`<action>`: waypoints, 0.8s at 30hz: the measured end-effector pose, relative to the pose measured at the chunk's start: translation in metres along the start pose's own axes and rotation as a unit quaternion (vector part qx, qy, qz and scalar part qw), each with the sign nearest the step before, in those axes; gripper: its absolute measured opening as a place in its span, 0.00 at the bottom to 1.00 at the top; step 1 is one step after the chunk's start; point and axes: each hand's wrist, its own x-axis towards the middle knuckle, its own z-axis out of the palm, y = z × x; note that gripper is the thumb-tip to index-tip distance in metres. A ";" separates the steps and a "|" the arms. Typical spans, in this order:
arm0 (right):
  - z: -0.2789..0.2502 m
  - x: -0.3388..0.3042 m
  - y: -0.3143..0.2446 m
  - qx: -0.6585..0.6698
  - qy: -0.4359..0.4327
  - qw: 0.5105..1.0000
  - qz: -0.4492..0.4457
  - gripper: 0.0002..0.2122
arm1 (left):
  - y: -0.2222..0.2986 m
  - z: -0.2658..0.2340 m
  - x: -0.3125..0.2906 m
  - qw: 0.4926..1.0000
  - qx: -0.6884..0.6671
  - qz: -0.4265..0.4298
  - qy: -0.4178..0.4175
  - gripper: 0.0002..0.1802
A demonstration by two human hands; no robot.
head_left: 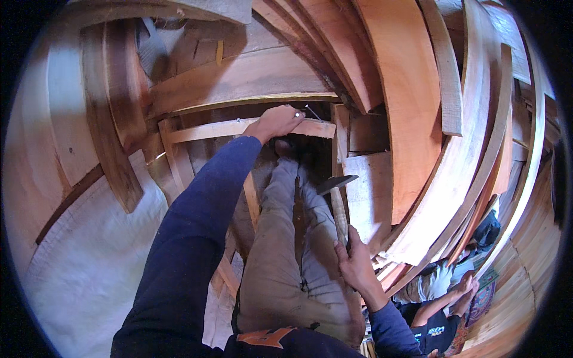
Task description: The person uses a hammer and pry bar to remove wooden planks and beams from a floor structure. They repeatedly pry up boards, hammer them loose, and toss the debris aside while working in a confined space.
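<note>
My left hand (277, 123) is closed over a pale wooden slat (206, 130) that runs crosswise between upright pieces. By its fingertips shows a small bright spot, too small to name surely. Just to the right, a thin nail (312, 111) sticks up at a slant from the slat. Low on the right, beside my leg, my right hand (360, 262) grips a hammer (339, 212) by its light wooden handle. The dark hammer head (337, 184) points upward, apart from the slat.
Long boards (412, 107) lean on the right and more planks (68, 107) stand at left. A wide board (239, 74) lies beyond the slat. A white sheet (101, 256) spreads at lower left. Another person (439, 322) is at lower right, hands together.
</note>
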 end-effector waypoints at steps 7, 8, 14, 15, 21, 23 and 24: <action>-0.003 -0.007 0.015 0.024 0.002 1.000 0.014 0.20 | 0.079 -0.003 -0.051 0.962 -0.105 -0.040 0.249 0.18; -0.001 -0.009 0.022 0.029 0.011 1.000 -0.004 0.19 | 0.092 0.007 -0.061 0.939 -0.226 -0.105 0.238 0.16; -0.004 -0.019 0.032 0.036 0.004 0.999 -0.004 0.20 | 0.093 0.087 -0.030 0.467 -0.792 -0.264 0.291 0.09; -0.004 -0.019 0.035 0.035 0.010 0.999 -0.015 0.21 | 0.092 0.089 -0.023 0.378 -0.843 -0.228 0.308 0.08; -0.006 -0.016 0.042 0.050 0.028 0.998 -0.027 0.19 | 0.084 0.099 -0.008 0.312 -0.886 -0.179 0.293 0.10; -0.009 -0.016 0.041 0.062 0.008 0.998 0.000 0.19 | 0.094 0.085 -0.008 0.374 -0.849 -0.243 0.283 0.15; -0.010 -0.016 0.040 0.068 -0.002 0.998 0.014 0.19 | 0.096 0.082 -0.008 0.403 -0.828 -0.274 0.278 0.18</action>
